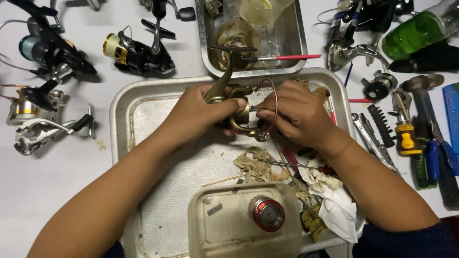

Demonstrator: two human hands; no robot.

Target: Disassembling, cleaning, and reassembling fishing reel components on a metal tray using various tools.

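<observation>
Two bare hands meet over the middle of a large, dull metal tray. The left hand has its fingers wrapped tight around a gold-coloured metal fishing reel body, thumb pressed on its top, with the reel's bronze stem rising towards the far rim. The right hand closes its fingers against the reel's other side, pinching near a thin red wire bail arm that loops out between both hands; what its fingertips grip is hidden.

Just nearer on the tray lie crumpled, stained paper scraps and a white tissue. A cloudy plastic tub holding a red and silver spool sits at the near edge. Beyond the tray stands a smaller steel pan, and several other reels, among them a black reel, rest on the white table to the left. Hand tools, including a yellow-handled screwdriver, lie to the right.
</observation>
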